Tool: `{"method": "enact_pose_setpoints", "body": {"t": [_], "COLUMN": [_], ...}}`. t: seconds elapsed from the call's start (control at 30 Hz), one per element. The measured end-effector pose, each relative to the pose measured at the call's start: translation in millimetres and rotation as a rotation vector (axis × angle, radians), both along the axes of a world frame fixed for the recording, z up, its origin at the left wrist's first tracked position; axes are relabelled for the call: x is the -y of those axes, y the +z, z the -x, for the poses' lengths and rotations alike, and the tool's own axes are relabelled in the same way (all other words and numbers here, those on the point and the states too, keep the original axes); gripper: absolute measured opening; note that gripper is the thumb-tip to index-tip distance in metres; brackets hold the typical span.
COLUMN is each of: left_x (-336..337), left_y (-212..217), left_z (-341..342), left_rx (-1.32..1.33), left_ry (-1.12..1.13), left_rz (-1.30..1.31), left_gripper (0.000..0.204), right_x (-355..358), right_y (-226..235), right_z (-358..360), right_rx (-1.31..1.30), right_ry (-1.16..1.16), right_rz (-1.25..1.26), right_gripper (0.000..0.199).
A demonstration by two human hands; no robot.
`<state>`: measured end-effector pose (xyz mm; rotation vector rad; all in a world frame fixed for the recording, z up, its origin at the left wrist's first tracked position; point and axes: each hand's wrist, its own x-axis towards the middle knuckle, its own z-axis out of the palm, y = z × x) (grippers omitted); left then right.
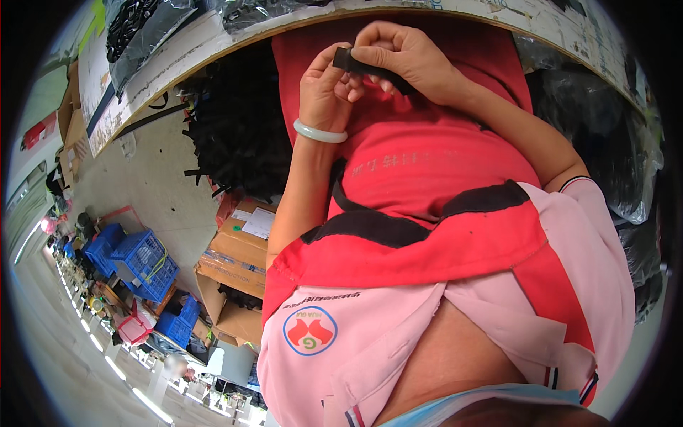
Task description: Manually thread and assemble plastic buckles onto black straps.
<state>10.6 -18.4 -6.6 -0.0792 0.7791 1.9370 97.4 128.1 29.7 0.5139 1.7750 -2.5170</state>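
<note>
Fingers of my left hand (326, 92) and right hand (402, 57) pinch the flat black fabric strap (370, 69), held before the red apron (434, 178). I judge it light, limp; grip near its end.

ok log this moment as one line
left hand: pinches black strap end | right hand: grips same strap | over red apron | cardboard boxes at left

The one head-worn fisheye camera is looking steeply down the wearer's own front, sitting very close to the red fabric apron (427, 171) (it is filling the middle). It is facing the curved pale wooden table edge (213, 50) at top, with the grey concrete floor (156, 185) bending away at left.
</note>
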Motion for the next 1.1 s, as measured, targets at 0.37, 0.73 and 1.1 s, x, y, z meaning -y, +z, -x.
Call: {"method": "enact_pose_setpoints", "body": {"t": [0.37, 0.73, 1.1], "left_x": [4, -4, 33], "left_y": [0, 17, 25], "left_z": [-13, -17, -8], "left_rx": [-0.086, -0.620, -0.778], "left_ry": [0.043, 0.257, 0.114], "left_rz": [0.143, 0.364, 0.236], "left_gripper": [0.027, 0.018, 0.014], "right_x": [-15, -11, -17], "right_y": [-9, 17, 4], "right_z": [-3, -2, 14], "right_rx": [-0.488, 0.113, 0.257], "right_ry": [-0.042, 0.038, 0.358], "right_rz": [-0.767, -0.337, 0.062], "right_gripper": [0.011, 0.014, 0.018]}}
